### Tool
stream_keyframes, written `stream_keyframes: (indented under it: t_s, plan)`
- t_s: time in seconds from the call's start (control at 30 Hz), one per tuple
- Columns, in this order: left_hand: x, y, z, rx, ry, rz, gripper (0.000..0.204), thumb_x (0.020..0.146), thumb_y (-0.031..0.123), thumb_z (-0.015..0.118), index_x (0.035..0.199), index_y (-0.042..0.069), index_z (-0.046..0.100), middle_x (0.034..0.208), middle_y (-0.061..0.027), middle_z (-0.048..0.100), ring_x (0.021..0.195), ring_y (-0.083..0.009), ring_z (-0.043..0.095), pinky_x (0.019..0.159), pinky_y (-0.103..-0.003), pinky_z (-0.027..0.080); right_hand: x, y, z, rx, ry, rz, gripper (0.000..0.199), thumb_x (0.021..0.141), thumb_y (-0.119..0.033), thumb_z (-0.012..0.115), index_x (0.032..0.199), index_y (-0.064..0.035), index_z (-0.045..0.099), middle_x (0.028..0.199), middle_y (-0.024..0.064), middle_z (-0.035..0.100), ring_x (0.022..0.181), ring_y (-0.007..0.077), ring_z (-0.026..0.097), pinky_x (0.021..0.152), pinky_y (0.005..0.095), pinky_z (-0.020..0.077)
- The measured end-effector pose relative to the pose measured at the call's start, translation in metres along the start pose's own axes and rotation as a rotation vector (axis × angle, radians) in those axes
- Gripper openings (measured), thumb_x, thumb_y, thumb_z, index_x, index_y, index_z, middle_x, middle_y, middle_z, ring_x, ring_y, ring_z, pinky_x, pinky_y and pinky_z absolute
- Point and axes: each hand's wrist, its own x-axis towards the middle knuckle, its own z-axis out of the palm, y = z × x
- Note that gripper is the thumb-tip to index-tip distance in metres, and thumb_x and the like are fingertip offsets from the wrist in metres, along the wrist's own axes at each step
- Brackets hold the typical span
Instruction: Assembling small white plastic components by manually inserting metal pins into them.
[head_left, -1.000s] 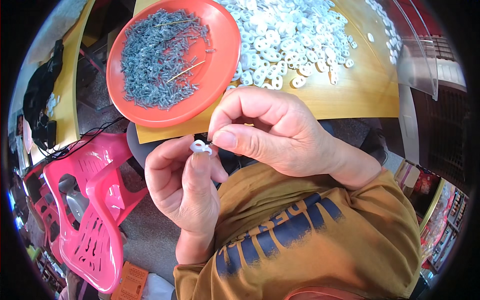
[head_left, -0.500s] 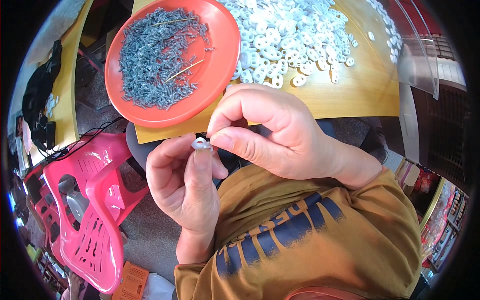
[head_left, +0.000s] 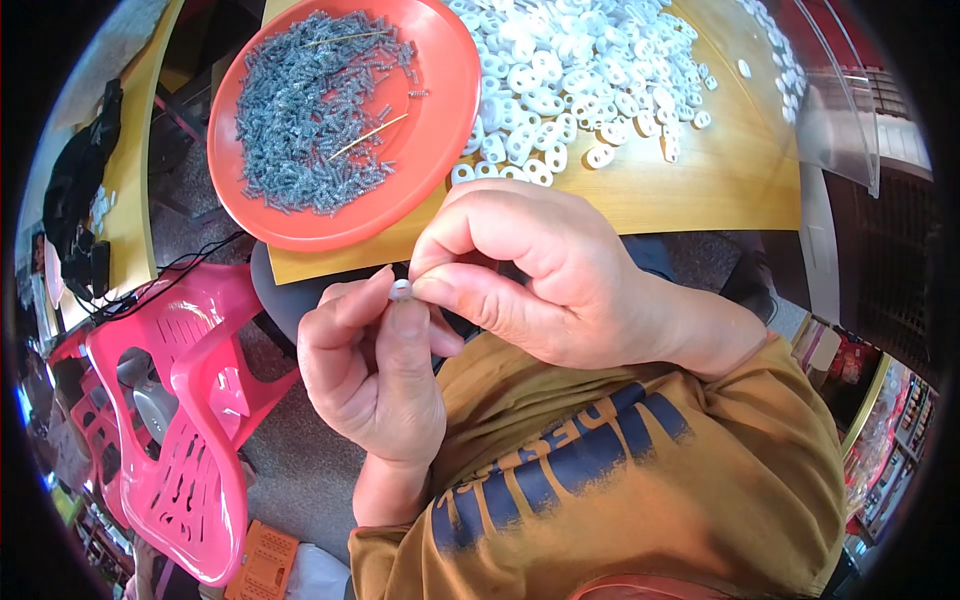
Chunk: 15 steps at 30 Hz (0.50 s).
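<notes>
My left hand [head_left: 372, 372] pinches a small white plastic ring [head_left: 401, 290] between thumb and fingers, just below the table's front edge. My right hand [head_left: 540, 275] is curled over it from the right, its thumb and forefinger tips pressed against the same ring. What sits between the right fingertips is hidden. Above the hands, an orange round tray [head_left: 440, 120] holds a heap of several small grey metal springs [head_left: 310, 110]. A pile of white plastic rings [head_left: 580, 70] lies on the wooden table [head_left: 720, 180] to the tray's right.
A pink plastic chair [head_left: 190, 400] stands at the lower left on the grey floor. A black bag and cables [head_left: 80, 200] lie beside a second yellow table edge at far left. A clear plastic sheet [head_left: 840, 110] stands at the table's right side.
Both hands stay together on the ring; they have shifted very slightly and the right fingers have curled a little more over it.
</notes>
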Motion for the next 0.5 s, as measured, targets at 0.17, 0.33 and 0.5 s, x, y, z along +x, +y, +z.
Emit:
stream_keyframes:
  t_s: [0.17,0.33,0.5]
  plan:
    - [-0.0005,-0.0012,-0.003,-0.034,-0.024,-0.014,0.017,0.082,-0.005,0.053,0.098,0.0,0.05,0.078,-0.0068,0.052,0.051,-0.0087,0.051,0.048,-0.017,0.042,-0.0027,-0.0021,0.0001,0.294,-0.033,0.169,0.008,0.086,-0.007,0.053,0.087,0.0007,0.056,0.079,0.0048,0.055,0.071,0.0114,0.051,0.062,0.0239,0.0415]
    - [-0.0016,0.001,0.0028,-0.163,0.114,-0.154,0.017,0.082,-0.002,0.055,0.098,0.0,0.05,0.079,-0.0068,0.053,0.05,-0.0089,0.051,0.047,-0.018,0.042,-0.005,-0.0031,0.0024,0.325,-0.002,0.15,0.009,0.084,-0.007,0.054,0.087,0.0009,0.057,0.074,0.0054,0.056,0.069,0.0135,0.053,0.062,0.0254,0.0424]
    - [-0.0024,-0.0016,0.0011,-0.178,0.052,-0.116,0.016,0.083,-0.001,0.055,0.098,0.0,0.05,0.079,-0.0066,0.053,0.05,-0.0085,0.05,0.046,-0.018,0.042,-0.0058,-0.001,-0.0006,0.196,0.039,0.07,0.008,0.082,-0.009,0.055,0.082,-0.0005,0.056,0.072,0.0069,0.056,0.068,0.019,0.056,0.059,0.0288,0.0433]
